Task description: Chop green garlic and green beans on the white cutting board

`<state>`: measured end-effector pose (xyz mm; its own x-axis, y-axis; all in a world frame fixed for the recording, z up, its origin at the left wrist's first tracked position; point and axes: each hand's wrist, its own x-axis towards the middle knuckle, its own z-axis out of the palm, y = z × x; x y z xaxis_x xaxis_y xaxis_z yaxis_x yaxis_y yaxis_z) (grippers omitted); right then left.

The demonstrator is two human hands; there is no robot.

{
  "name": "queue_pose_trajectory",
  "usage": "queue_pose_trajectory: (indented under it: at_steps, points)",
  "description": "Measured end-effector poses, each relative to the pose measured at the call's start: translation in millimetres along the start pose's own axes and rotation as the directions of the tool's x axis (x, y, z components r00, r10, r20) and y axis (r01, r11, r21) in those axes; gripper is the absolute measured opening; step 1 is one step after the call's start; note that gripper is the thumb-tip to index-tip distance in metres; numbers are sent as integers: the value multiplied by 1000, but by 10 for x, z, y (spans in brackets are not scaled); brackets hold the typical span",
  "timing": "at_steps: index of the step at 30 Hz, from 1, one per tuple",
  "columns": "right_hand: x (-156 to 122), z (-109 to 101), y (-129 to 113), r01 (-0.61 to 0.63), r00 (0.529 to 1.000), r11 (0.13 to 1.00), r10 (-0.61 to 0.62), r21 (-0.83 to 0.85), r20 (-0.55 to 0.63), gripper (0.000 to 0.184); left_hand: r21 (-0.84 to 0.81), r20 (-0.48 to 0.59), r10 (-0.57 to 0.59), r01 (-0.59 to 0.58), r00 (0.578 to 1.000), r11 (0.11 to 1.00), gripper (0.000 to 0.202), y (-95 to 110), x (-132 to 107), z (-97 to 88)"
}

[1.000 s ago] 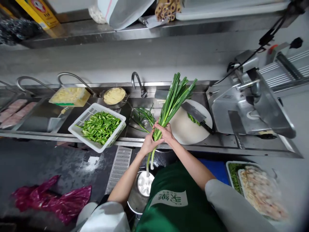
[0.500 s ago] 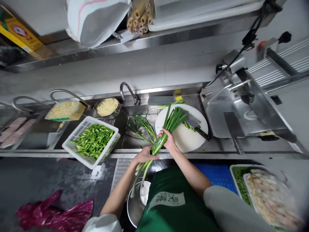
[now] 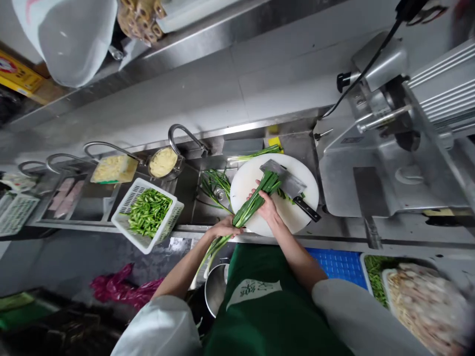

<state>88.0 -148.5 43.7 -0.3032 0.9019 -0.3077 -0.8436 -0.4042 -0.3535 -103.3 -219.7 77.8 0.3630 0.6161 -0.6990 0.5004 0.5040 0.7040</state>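
A bunch of green onions (image 3: 248,211) slants across the front of a round white cutting board (image 3: 248,174), green tops on the board and pale ends hanging past the counter edge. My left hand (image 3: 224,228) is wrapped round its lower stalks. Higher up, my right hand (image 3: 267,207) holds the leafy part, fingers curled beneath it. A cleaver (image 3: 289,181) with a black handle lies on the board beyond my right hand. Some cut green pieces lie by its blade. More green onions (image 3: 218,184) sit in the sink to the left, and a few stalks (image 3: 256,155) lie behind the board.
Left of the sink stands a white basket (image 3: 177,210) of cut green vegetables, with a bowl (image 3: 163,163) of pale yellow food behind it. A metal slicer (image 3: 356,168) occupies the right. Below the counter are a metal pot (image 3: 215,291) and a blue mat (image 3: 336,266).
Both hands still grip the green onions. The bunch has come down onto the board, its leafy tops now lower and gathered together near the cleaver. The camera view has shifted and tilted.
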Motion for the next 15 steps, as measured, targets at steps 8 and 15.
queue_pose_trajectory:
  at_steps: [8, 15]
  points:
    - [-131, -547, -449, -77, 922, 433, -311, -898, -229, 35, 108, -123, -151, 164, 981, 980, 15, -453, 303, -405]
    - [-651, -971, -1133, -388, 902, -620, -406, -682, -144, 53, 221, -113, -155, 177, 981, 959, 17, -691, 446, -666]
